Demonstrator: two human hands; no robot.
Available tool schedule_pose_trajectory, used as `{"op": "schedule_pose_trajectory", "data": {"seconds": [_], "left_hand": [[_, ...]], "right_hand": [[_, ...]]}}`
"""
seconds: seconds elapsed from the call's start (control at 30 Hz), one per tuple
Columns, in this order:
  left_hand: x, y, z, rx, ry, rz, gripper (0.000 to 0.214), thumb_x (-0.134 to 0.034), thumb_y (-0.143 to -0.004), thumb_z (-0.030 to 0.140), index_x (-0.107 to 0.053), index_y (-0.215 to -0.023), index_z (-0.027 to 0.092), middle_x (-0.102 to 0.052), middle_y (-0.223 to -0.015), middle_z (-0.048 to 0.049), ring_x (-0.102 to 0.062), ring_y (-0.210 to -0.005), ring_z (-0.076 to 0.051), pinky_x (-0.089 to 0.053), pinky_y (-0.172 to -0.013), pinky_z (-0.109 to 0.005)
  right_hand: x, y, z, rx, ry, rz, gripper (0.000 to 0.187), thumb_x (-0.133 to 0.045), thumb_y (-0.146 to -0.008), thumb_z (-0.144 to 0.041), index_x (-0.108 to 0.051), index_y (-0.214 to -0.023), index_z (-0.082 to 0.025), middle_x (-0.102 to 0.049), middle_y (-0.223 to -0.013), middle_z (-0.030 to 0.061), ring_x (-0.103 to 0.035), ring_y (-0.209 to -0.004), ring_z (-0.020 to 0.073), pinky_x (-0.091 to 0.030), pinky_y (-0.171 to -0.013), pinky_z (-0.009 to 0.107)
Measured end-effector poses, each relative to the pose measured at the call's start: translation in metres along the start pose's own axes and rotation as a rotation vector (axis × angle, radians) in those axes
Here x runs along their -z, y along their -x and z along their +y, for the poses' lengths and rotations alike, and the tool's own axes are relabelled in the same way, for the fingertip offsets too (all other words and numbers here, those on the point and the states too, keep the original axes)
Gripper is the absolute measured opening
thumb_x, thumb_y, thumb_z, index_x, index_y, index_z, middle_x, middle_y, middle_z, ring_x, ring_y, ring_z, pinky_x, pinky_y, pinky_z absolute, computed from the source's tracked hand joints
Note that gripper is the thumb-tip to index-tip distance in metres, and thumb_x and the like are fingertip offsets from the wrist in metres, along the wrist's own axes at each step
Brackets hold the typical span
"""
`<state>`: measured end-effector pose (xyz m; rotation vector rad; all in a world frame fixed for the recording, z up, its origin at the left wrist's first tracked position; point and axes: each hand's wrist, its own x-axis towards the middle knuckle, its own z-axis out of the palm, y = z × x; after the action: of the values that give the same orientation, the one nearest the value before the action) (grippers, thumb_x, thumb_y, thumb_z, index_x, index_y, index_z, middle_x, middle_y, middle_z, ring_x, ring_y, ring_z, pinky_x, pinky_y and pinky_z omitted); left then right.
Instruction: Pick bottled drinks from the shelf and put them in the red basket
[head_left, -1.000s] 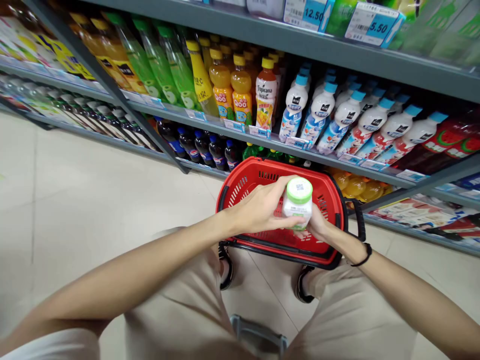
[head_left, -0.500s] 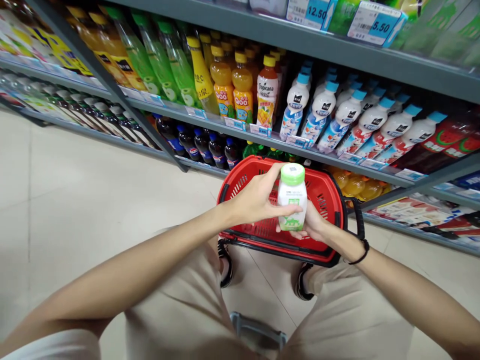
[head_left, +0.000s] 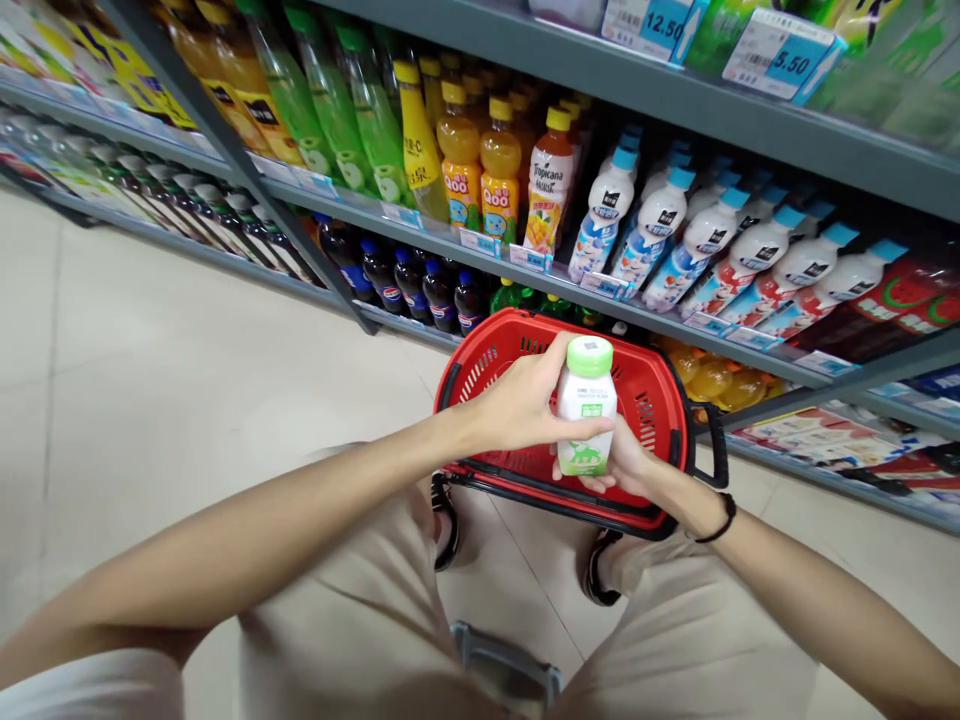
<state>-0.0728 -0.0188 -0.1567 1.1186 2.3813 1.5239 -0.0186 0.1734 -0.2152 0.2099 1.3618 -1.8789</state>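
A small white bottle (head_left: 587, 395) with a light green cap and a green print stands nearly upright between my two hands, above a red shopping basket (head_left: 491, 345). My left hand (head_left: 521, 400) is closed around its left side, with the thumb laid across the front. From below and the right, my right hand (head_left: 628, 460) supports the bottle; its fingers show partly under the base and the rest are hidden behind it. The basket, with black handles, stands on the floor at my feet, and its inside is partly covered by my hands.
Drink shelves (head_left: 585, 275) rise just beyond the basket, holding several milk drink bottles (head_left: 664, 220), juice bottles (head_left: 499, 170) and cola bottles (head_left: 439, 295). Price tags (head_left: 784, 55) line the shelf edges. A grey object (head_left: 506, 665) lies between my legs on the tiled floor (head_left: 187, 330).
The view has shifted slightly, so the shelves sit a little further right and lower. Both hands keep hold of the bottle, almost unchanged above the basket.
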Motion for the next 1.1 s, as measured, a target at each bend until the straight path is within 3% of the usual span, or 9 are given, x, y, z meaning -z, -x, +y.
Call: {"op": "schedule_pose_trajectory", "data": {"seconds": [0.27, 0.43, 0.7, 0.93, 1.1], "left_hand": [[0.0019, -0.0049, -0.0002, -0.045, 0.016, 0.017, 0.066, -0.087, -0.082, 0.055, -0.045, -0.12, 0.022, -0.073, -0.095, -0.0006, -0.072, -0.079, -0.02, -0.052, -0.067, -0.028], [0.0015, -0.006, 0.0013, -0.062, 0.02, 0.033, 0.065, -0.088, -0.081, 0.053, -0.046, -0.12, 0.022, -0.074, -0.097, -0.0011, -0.073, -0.081, -0.019, -0.052, -0.068, -0.028], [0.0015, -0.0058, 0.0005, -0.046, 0.024, 0.024, 0.068, -0.086, -0.081, 0.057, -0.048, -0.124, 0.021, -0.076, -0.098, -0.0025, -0.074, -0.081, -0.02, -0.054, -0.07, -0.029], [0.001, -0.0059, -0.0012, -0.031, 0.031, 0.015, 0.068, -0.088, -0.081, 0.056, -0.047, -0.123, 0.021, -0.076, -0.096, -0.0019, -0.073, -0.079, -0.02, -0.053, -0.068, -0.029], [0.0009, -0.0056, -0.001, -0.043, 0.028, 0.014, 0.065, -0.087, -0.081, 0.055, -0.048, -0.12, 0.021, -0.076, -0.095, -0.0017, -0.073, -0.079, -0.019, -0.053, -0.068, -0.028]], "right_hand": [[-0.0002, 0.0008, -0.0101, -0.053, 0.009, 0.005, 0.078, -0.016, -0.106, -0.062, -0.07, -0.111, -0.007, -0.069, -0.057, 0.0135, -0.048, -0.028, 0.0172, -0.023, -0.027, 0.022], [0.0005, -0.0006, -0.0084, -0.036, -0.004, -0.002, 0.077, -0.017, -0.107, -0.061, -0.07, -0.114, -0.006, -0.068, -0.054, 0.0122, -0.044, -0.027, 0.0167, -0.024, -0.027, 0.022], [0.0012, 0.0021, -0.0089, -0.008, -0.008, -0.029, 0.072, -0.024, -0.106, -0.065, -0.071, -0.104, -0.011, -0.066, -0.052, 0.0089, -0.048, -0.028, 0.0169, -0.03, -0.028, 0.023], [-0.0022, 0.0017, -0.0085, -0.03, -0.028, 0.012, 0.073, -0.014, -0.107, -0.057, -0.07, -0.107, -0.01, -0.065, -0.052, 0.0101, -0.045, -0.026, 0.0176, -0.027, -0.027, 0.024], [-0.001, 0.0015, -0.0083, -0.024, -0.038, -0.005, 0.07, -0.019, -0.107, -0.059, -0.069, -0.106, -0.01, -0.065, -0.053, 0.0103, -0.044, -0.027, 0.0167, -0.029, -0.027, 0.023]]}}
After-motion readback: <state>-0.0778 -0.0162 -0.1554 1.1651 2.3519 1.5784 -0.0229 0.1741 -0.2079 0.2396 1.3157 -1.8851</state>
